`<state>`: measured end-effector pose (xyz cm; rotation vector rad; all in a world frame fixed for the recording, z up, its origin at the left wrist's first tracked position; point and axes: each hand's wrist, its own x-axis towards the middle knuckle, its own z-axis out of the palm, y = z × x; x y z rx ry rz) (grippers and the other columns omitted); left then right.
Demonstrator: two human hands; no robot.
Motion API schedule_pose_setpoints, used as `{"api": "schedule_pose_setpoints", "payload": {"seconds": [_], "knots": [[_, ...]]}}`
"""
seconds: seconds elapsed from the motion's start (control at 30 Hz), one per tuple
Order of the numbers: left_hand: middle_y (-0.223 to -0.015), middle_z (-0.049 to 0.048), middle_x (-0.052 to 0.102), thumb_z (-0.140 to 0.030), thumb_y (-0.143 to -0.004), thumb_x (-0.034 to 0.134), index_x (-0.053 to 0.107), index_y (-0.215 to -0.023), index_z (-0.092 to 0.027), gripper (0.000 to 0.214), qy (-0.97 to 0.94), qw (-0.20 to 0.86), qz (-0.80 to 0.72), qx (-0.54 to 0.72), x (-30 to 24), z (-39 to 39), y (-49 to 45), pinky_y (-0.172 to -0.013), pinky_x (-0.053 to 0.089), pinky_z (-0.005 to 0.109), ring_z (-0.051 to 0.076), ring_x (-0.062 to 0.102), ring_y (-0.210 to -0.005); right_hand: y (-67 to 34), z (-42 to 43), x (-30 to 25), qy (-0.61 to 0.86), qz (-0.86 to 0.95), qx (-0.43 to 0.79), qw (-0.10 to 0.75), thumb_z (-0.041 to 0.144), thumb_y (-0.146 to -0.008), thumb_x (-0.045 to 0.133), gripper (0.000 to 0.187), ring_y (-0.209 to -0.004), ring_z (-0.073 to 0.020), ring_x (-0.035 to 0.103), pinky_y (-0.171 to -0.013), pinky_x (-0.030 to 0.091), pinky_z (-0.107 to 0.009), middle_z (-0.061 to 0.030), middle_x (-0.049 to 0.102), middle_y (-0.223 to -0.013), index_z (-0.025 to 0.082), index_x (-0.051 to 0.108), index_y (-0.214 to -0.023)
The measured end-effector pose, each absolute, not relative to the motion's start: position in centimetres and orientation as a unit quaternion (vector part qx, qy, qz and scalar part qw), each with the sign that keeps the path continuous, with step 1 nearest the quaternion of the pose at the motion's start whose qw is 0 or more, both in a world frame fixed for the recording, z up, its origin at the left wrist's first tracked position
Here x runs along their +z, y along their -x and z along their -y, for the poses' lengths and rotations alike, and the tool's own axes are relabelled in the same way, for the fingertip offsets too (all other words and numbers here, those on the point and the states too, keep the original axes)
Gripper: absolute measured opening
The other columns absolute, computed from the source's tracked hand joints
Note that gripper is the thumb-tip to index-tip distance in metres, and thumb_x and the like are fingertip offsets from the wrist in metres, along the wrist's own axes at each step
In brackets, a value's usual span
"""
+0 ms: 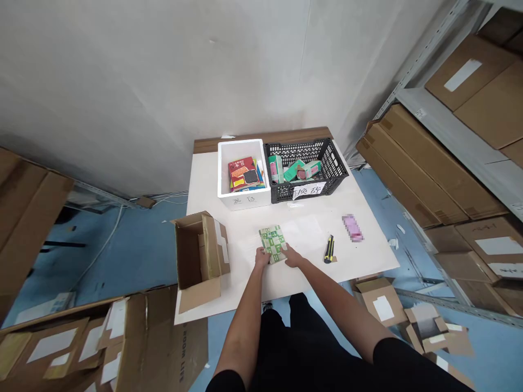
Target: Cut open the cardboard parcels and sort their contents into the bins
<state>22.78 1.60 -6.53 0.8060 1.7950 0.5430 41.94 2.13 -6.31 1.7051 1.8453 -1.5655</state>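
A green and white patterned packet (272, 242) lies on the white table (310, 272) near its front edge. My left hand (261, 256) grips the packet's near left corner, and my right hand (292, 256) holds its near right side. Both hands have their fingers closed on it. A yellow and black utility knife (329, 249) lies on the table just right of my right hand. An open cardboard box (199, 259) rests on its side at the table's left edge.
At the back of the table stand a white foam box (244, 199) with books and a black plastic crate (329, 179) with green packets. A blurred pink item (352, 227) lies at the right. Shelves with cartons rise on the right; flattened cartons cover the floor.
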Motion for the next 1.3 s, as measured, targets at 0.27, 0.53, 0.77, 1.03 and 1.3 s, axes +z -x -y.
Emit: {"api": "schedule_pose_setpoints", "payload": {"seconds": [0.27, 0.53, 0.77, 1.03, 1.3], "knots": [[-0.102, 0.0020, 0.065, -0.033, -0.072, 0.081, 0.059, -0.118, -0.023, 0.053, -0.367, 0.554, -0.672, 0.326, 1.5, -2.1, -22.5, -0.066, 0.053, 0.027, 0.014, 0.065, -0.074, -46.5, -4.3, -2.7, -0.577, -0.448, -0.671, -0.128, 0.052, -0.076, 0.080, 0.105, -0.151, -0.0364, 0.042, -0.118, 0.038, -0.054, -0.0187, 0.043, -0.163, 0.026, 0.032, -0.165], [-0.118, 0.0045, 0.064, -0.048, -0.074, 0.087, 0.054, -0.134, -0.028, 0.071, -0.452, 0.587, -0.496, 0.453, 14.1, -3.8, -21.7, -0.077, 0.055, 0.028, 0.014, 0.065, -0.088, -50.1, -10.4, 11.3, -0.351, -0.477, -0.715, -0.371, 0.038, -0.060, 0.094, 0.071, -0.090, -0.0199, 0.068, -0.093, 0.053, -0.040, 0.0023, 0.069, -0.090, 0.024, 0.062, -0.122], [-0.127, 0.0071, 0.066, -0.049, -0.072, 0.090, 0.048, -0.145, -0.031, 0.086, -0.501, 0.560, -0.463, 0.471, 23.6, -5.4, -23.3, -0.085, 0.061, 0.036, 0.017, 0.068, -0.093, -53.0, -10.7, 23.3, -0.279, -0.523, -0.710, -0.382, 0.041, -0.071, 0.092, 0.071, -0.097, -0.0200, 0.071, -0.081, 0.060, -0.035, -0.0026, 0.071, -0.108, 0.027, 0.059, -0.132], [-0.148, 0.0117, 0.058, -0.046, -0.073, 0.088, 0.054, -0.149, -0.031, 0.084, -0.569, 0.436, -0.498, 0.489, 28.1, -6.2, -25.6, -0.091, 0.060, 0.039, 0.020, 0.069, -0.102, -54.4, -10.2, 27.7, -0.269, -0.516, -0.695, -0.423, 0.028, -0.068, 0.089, 0.081, -0.089, -0.0215, 0.076, -0.067, 0.065, -0.034, -0.0057, 0.075, -0.120, 0.029, 0.049, -0.138], [-0.158, 0.0111, 0.049, -0.045, -0.088, 0.076, 0.067, -0.141, -0.030, 0.056, -0.669, 0.257, -0.501, 0.486, 31.5, -5.6, -30.7, -0.111, 0.051, 0.044, 0.034, 0.040, -0.151, -51.9, -8.9, 29.5, -0.259, -0.609, -0.509, -0.551, 0.033, -0.081, 0.080, 0.059, -0.119, -0.0271, 0.071, -0.106, 0.056, -0.048, -0.0108, 0.071, -0.133, 0.025, 0.061, -0.136]]}}
